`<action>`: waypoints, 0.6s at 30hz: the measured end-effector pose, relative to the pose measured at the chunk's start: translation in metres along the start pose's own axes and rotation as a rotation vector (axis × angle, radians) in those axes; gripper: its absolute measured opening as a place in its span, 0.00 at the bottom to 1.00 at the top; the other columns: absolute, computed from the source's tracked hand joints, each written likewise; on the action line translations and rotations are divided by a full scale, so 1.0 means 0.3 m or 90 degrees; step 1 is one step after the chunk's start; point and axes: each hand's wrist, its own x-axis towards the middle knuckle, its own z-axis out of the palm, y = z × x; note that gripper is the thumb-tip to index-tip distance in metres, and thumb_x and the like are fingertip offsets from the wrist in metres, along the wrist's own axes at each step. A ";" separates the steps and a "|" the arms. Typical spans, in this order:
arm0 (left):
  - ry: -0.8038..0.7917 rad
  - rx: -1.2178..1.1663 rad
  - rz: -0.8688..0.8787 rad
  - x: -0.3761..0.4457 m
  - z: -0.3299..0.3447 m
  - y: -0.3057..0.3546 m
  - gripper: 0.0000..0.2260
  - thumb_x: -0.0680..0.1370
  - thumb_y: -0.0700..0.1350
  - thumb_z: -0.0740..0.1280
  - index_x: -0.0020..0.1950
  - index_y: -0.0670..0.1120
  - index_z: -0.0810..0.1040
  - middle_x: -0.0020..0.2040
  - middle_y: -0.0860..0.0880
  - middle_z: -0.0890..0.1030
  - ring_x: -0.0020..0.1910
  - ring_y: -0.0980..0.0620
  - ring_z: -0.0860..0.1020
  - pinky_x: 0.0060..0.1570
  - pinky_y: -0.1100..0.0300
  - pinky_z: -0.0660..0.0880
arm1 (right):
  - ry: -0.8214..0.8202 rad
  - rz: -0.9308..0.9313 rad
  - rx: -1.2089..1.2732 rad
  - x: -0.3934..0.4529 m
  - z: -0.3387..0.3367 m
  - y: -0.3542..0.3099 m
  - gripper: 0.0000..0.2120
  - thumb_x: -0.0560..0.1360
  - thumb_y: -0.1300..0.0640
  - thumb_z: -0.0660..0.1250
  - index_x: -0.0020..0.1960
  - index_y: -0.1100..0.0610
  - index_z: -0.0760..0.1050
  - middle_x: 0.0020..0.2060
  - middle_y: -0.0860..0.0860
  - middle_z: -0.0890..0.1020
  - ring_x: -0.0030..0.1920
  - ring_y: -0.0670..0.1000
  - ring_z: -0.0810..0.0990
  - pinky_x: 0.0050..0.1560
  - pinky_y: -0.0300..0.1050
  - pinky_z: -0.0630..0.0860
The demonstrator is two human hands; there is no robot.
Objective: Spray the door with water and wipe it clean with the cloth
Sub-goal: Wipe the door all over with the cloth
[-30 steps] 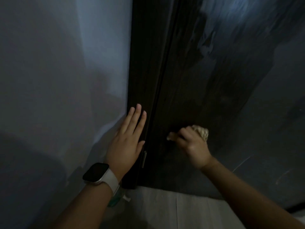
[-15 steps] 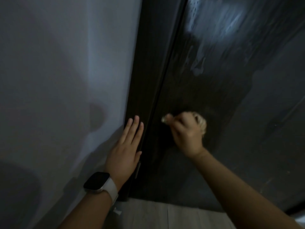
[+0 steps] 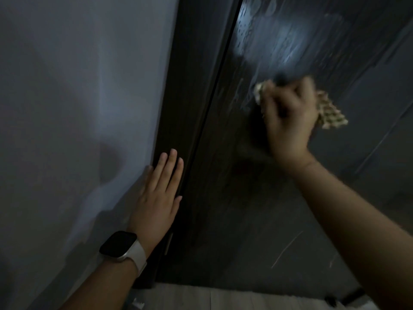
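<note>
A dark wooden door (image 3: 257, 198) fills the middle and right of the view, with wet streaks and droplets near its top. My right hand (image 3: 288, 115) grips a bunched beige patterned cloth (image 3: 330, 113) and presses it against the door's upper part. My left hand (image 3: 158, 198) lies flat with straight fingers on the door frame (image 3: 178, 97) where it meets the wall. A smartwatch with a white strap sits on my left wrist. No spray bottle is in view.
A pale grey wall (image 3: 78, 108) takes up the left side. Light wood-look flooring (image 3: 212, 298) runs along the bottom. The room is dim.
My right hand has moved the cloth up and to the right across the door. My left hand has stayed flat on the frame.
</note>
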 end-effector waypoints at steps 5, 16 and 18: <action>-0.012 0.024 0.019 -0.004 -0.022 -0.013 0.42 0.74 0.45 0.72 0.80 0.44 0.51 0.81 0.44 0.49 0.80 0.44 0.50 0.74 0.42 0.59 | -0.321 -0.306 0.011 -0.357 0.069 -0.065 0.05 0.76 0.64 0.68 0.52 0.63 0.80 0.41 0.56 0.73 0.39 0.54 0.70 0.40 0.49 0.69; -0.041 -0.013 -0.003 -0.003 -0.033 -0.003 0.41 0.75 0.45 0.71 0.81 0.45 0.50 0.82 0.46 0.47 0.80 0.46 0.47 0.73 0.43 0.57 | 0.023 -0.042 -0.019 0.146 0.047 -0.085 0.11 0.79 0.57 0.67 0.43 0.62 0.82 0.39 0.58 0.77 0.40 0.53 0.74 0.43 0.33 0.61; -0.051 -0.015 -0.003 -0.007 -0.040 -0.004 0.41 0.75 0.45 0.72 0.81 0.45 0.50 0.82 0.46 0.46 0.80 0.46 0.47 0.73 0.45 0.59 | 0.000 -0.072 -0.026 0.052 0.075 -0.111 0.11 0.78 0.60 0.68 0.39 0.64 0.80 0.36 0.59 0.75 0.37 0.56 0.73 0.40 0.42 0.60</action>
